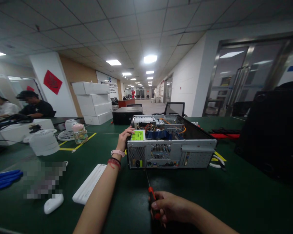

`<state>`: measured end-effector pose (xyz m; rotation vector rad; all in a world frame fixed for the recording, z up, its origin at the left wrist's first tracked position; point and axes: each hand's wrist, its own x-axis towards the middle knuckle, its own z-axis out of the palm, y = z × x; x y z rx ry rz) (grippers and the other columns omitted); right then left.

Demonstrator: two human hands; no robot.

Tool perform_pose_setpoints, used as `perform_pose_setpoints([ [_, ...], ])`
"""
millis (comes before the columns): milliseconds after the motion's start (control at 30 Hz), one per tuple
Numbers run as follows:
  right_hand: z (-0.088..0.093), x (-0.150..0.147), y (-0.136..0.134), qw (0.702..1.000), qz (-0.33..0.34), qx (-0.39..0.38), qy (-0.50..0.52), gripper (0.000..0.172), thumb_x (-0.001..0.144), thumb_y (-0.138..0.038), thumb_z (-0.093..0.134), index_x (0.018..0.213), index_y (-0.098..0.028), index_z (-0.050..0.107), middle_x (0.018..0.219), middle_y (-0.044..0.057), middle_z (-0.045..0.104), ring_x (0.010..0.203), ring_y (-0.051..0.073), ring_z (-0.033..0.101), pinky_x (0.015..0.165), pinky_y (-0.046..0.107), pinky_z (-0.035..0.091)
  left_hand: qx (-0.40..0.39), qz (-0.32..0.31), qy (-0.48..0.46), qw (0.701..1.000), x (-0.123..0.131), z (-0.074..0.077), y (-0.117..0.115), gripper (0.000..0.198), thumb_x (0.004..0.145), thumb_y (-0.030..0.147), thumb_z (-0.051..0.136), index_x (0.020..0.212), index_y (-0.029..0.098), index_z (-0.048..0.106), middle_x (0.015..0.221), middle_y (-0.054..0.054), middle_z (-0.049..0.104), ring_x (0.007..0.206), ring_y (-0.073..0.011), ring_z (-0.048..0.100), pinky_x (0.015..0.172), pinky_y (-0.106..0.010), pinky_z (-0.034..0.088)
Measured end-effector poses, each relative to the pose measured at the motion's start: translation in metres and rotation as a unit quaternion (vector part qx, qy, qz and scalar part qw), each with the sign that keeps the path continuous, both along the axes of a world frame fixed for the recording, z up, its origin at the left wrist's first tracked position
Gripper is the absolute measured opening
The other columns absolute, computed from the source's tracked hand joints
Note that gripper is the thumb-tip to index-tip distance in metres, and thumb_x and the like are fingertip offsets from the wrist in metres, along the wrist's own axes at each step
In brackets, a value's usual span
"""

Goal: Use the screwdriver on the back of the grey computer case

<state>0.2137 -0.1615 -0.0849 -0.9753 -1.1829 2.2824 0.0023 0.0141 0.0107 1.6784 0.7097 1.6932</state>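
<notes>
An opened computer case [195, 156] lies on its side on the green table, its grey back panel facing me and its wires and boards showing from above. My left hand [125, 135] rests on the case's left corner, beside the power supply with a yellow-green label [138, 135]; its fingers lie flat and hold nothing. In my right hand [164, 205] is a red and black screwdriver [151, 195], with the fingers wrapped round the handle. The thin shaft points at the lower left edge of the back panel. Whether the tip touches a screw is too small to tell.
Left of my forearm lie a white keyboard [90, 183], a white mouse [53, 203] and blue cable [5, 179]. A jar [80, 134] and small fans stand farther back. At the right is a large black object [273, 136]. Two people sit at the far left.
</notes>
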Motion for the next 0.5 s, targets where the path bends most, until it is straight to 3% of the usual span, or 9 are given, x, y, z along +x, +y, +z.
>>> perform_pose_setpoints([
  [233, 0.0011, 0.0038, 0.0012, 1.0, -0.005, -0.014, -0.007, 0.049, 0.061, -0.027, 0.07, 0.096, -0.019, 0.037, 0.068, -0.001, 0.063, 0.046, 0.006, 0.052, 0.051, 0.022, 0.041, 0.001, 0.0, 0.001, 1.0, 0.0004, -0.0018, 0.0023, 0.019, 0.067, 0.02, 0.047, 0.065, 0.017, 0.065, 0.099, -0.007, 0.07, 0.123, -0.0259, 0.046, 0.108, -0.04, 0.028],
  [500, 0.0055, 0.0018, -0.0006, 1.0, 0.016, -0.009, 0.022, 0.053, 0.058, -0.021, 0.064, 0.104, -0.018, 0.038, 0.073, -0.001, 0.064, 0.057, 0.012, 0.061, 0.06, 0.03, 0.046, 0.003, 0.0, -0.009, 1.0, 0.0015, -0.0009, 0.0021, 0.018, 0.066, 0.019, 0.047, 0.064, 0.017, 0.065, 0.098, -0.006, 0.07, 0.122, -0.0252, 0.047, 0.107, -0.039, 0.029],
])
